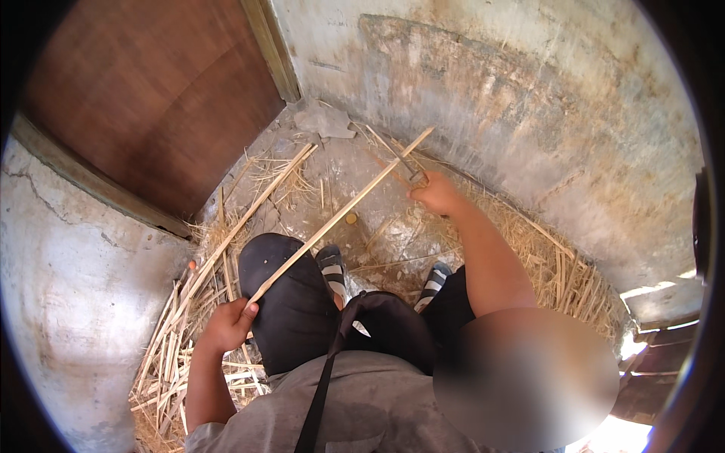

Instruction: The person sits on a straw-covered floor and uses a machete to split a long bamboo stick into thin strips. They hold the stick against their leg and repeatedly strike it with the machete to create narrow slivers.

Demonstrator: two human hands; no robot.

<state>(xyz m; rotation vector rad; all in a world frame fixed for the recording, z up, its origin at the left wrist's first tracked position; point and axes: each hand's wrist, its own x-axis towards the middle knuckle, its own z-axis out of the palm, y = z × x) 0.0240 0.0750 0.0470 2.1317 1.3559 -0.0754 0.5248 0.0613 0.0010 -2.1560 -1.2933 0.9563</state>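
Observation:
My left hand [229, 325] is closed on the near end of a long, pale split-bamboo strip [343, 211]. The strip slants over my left knee, up and to the right toward the wall. Off to the right, my right hand [438, 193] is closed round a knife [397, 160]. Its thin blade points up and to the left and crosses the strip near the far end in this view. Whether blade and strip touch, I cannot tell. The knife's handle is mostly hidden in my fingers.
Split strips [168, 359] lie piled by my left side, with shavings and more strips [578, 291] along the right wall. A brown door panel [162, 98] stands at the far left. A stained plaster wall [513, 98] rises ahead. A small yellowish round thing [350, 218] lies between my feet.

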